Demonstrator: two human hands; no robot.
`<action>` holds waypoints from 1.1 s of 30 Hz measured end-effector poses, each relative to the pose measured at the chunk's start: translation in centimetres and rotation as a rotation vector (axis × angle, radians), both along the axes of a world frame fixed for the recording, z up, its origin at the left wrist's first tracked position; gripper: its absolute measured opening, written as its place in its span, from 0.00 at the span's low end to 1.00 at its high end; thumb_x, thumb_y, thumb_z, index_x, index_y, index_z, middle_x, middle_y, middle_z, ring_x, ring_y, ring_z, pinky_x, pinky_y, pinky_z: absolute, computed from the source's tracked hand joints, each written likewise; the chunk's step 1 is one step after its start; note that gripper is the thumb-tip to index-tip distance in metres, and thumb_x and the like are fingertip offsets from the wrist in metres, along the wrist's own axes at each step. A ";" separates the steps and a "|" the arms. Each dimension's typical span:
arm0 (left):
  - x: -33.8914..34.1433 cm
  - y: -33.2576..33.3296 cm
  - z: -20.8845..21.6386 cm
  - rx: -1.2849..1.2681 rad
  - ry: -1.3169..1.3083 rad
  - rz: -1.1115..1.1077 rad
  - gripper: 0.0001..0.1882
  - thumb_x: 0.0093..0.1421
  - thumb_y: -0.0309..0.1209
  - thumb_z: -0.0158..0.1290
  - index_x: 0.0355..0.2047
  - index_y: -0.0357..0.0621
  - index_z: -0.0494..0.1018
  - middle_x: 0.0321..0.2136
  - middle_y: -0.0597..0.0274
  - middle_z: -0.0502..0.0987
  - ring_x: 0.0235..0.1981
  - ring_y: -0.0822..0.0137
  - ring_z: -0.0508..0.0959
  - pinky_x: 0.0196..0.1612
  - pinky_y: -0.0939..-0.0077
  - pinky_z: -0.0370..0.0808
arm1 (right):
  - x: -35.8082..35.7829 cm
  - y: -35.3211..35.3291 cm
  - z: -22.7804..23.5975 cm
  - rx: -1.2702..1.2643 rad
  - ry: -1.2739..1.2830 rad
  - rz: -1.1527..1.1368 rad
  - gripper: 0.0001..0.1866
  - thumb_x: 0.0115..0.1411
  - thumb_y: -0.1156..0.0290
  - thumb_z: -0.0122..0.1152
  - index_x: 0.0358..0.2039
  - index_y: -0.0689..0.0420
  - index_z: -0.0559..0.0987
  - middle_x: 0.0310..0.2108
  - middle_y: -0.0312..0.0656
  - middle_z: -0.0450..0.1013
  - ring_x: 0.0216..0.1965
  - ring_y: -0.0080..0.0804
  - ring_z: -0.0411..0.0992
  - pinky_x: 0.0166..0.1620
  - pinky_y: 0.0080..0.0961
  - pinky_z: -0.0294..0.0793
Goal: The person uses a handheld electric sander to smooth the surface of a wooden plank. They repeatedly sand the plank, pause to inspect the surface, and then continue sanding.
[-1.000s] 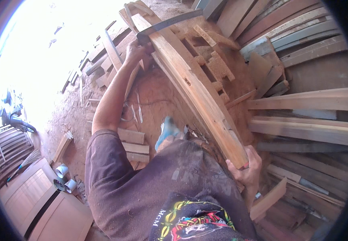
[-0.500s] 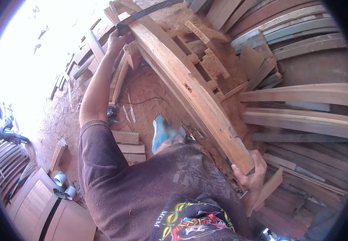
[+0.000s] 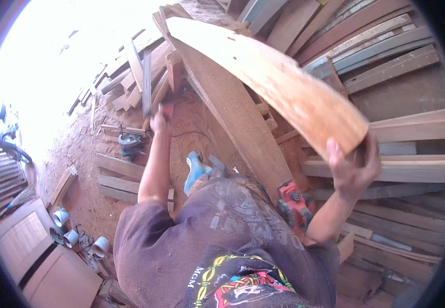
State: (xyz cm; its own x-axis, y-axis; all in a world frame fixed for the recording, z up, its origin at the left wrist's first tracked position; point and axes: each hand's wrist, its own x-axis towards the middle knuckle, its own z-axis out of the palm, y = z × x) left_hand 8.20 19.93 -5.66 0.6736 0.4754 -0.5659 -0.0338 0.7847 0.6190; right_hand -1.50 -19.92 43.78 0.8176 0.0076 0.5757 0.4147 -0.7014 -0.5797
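My right hand (image 3: pixel 354 167) grips the near end of a long, pale wooden board (image 3: pixel 284 87), fingers under it and thumb at its edge. That end is raised, while the far end sits at the top of a dusty wooden bench plank (image 3: pixel 227 113). To the left of the plank, my left hand (image 3: pixel 160 122) is closed around a handsaw (image 3: pixel 147 84), its grey blade pointing away from me and a bit of red showing by the fingers. A red power tool (image 3: pixel 294 204) rests near the plank's close end.
Stacked timber (image 3: pixel 402 169) fills the right side. Loose offcuts (image 3: pixel 130 87) and a circular saw (image 3: pixel 131 143) lie on the dusty ground at left. Short boards (image 3: pixel 120 172) are near my foot. Several white cans (image 3: pixel 71 237) and wooden panels (image 3: pixel 61 277) stand at lower left.
My right hand has lifted the board's near end up and to the right, baring the plank and the red power tool. My left hand has brought the saw off the board, back toward me.
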 end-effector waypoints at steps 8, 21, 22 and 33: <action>-37.4 -0.7 -12.1 -0.109 0.916 0.059 0.23 0.68 0.41 0.62 0.59 0.46 0.73 0.54 0.57 0.78 0.51 0.57 0.80 0.46 0.49 0.84 | 5.2 1.6 1.6 0.148 -0.095 0.188 0.20 0.58 0.66 0.78 0.45 0.65 0.84 0.35 0.43 0.83 0.37 0.27 0.82 0.42 0.27 0.81; -35.9 -3.9 -4.5 -0.045 0.799 0.131 0.11 0.68 0.35 0.63 0.48 0.50 0.78 0.38 0.63 0.82 0.37 0.62 0.82 0.30 0.65 0.77 | 4.1 2.1 -0.1 0.165 -0.071 0.253 0.25 0.57 0.60 0.77 0.47 0.67 0.83 0.38 0.51 0.85 0.38 0.38 0.86 0.43 0.34 0.86; -35.1 -3.3 -4.2 -0.005 0.767 0.102 0.10 0.68 0.35 0.63 0.47 0.51 0.78 0.38 0.65 0.83 0.36 0.63 0.82 0.29 0.66 0.76 | 3.8 2.3 -0.1 0.156 -0.067 0.247 0.25 0.57 0.60 0.77 0.48 0.67 0.83 0.38 0.51 0.85 0.38 0.38 0.86 0.42 0.35 0.86; -33.3 -2.7 -3.9 0.054 0.677 -0.005 0.15 0.67 0.32 0.65 0.50 0.45 0.74 0.40 0.61 0.82 0.33 0.64 0.82 0.28 0.67 0.77 | -6.1 -3.9 -11.6 -0.373 0.370 0.082 0.27 0.53 0.55 0.79 0.46 0.61 0.80 0.34 0.58 0.83 0.37 0.56 0.84 0.41 0.49 0.83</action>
